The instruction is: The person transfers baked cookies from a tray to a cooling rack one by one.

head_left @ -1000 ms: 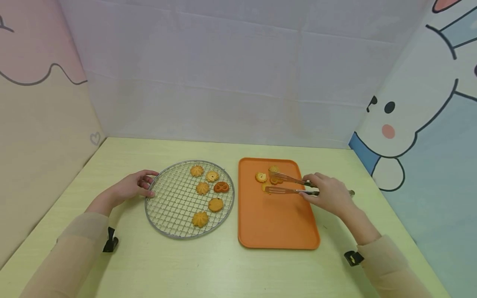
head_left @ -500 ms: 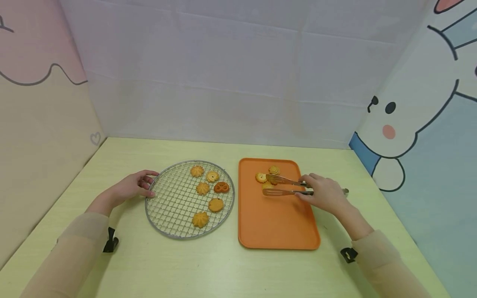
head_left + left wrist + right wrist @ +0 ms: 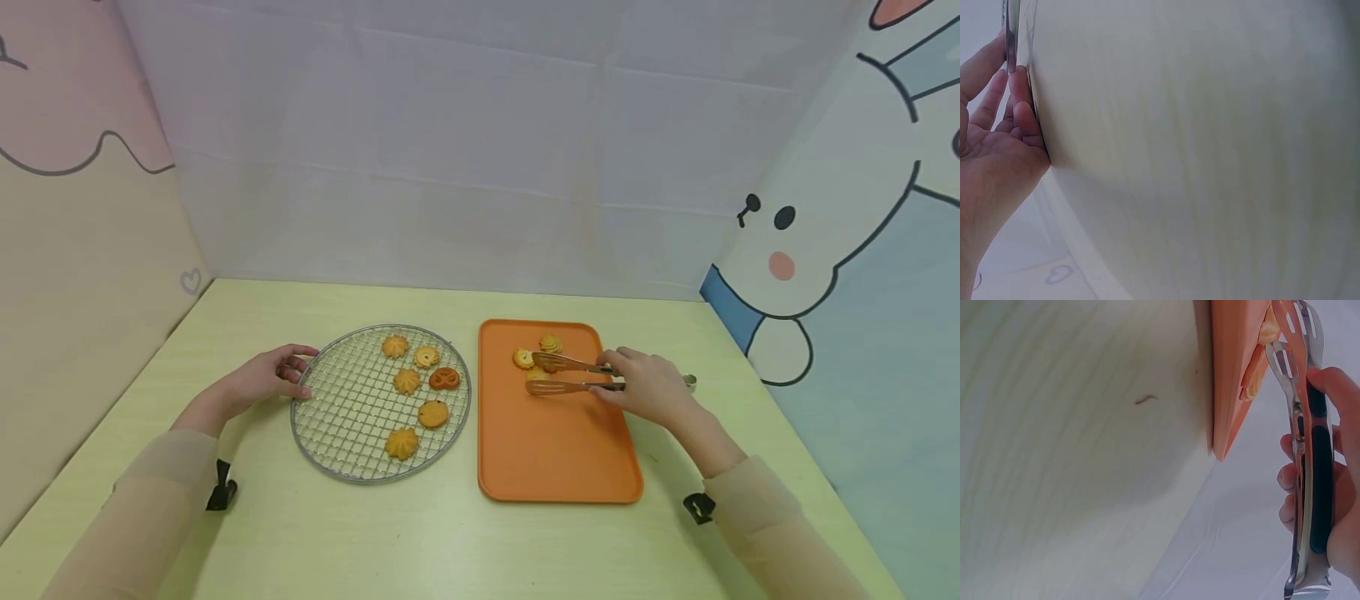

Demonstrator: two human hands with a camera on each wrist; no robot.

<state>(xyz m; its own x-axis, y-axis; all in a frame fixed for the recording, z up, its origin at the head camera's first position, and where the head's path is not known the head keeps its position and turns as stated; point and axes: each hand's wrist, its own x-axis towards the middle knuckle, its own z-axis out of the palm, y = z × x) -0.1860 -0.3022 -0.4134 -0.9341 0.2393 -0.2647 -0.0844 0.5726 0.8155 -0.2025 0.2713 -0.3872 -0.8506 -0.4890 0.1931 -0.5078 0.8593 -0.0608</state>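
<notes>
My left hand point(image 3: 270, 377) holds the left rim of a round wire cooling rack point(image 3: 341, 400), thumb and fingers at its edge. In the left wrist view, the rack's metal rim point(image 3: 1011, 44) runs between the fingertips. Several cookies lie on the rack's right half, among them a brown pretzel-shaped one point(image 3: 445, 378) and a round one point(image 3: 432, 414). My right hand point(image 3: 651, 385) grips metal tongs point(image 3: 573, 387) with dark handle grips point(image 3: 1320, 487). The tongs' slotted tips are spread apart over cookies point(image 3: 522, 358) at the far end of an orange tray point(image 3: 558, 458), partly hiding one.
Rack and tray lie side by side on a pale wood-grain table point(image 3: 450, 550), a narrow gap between them. A white backdrop point(image 3: 450, 167) stands behind, with cartoon-printed panels point(image 3: 810, 250) at both sides.
My right hand has moved slightly left with the tongs, bringing their tips further left over the cookies on the tray. The left hand and the rack have stayed in place.
</notes>
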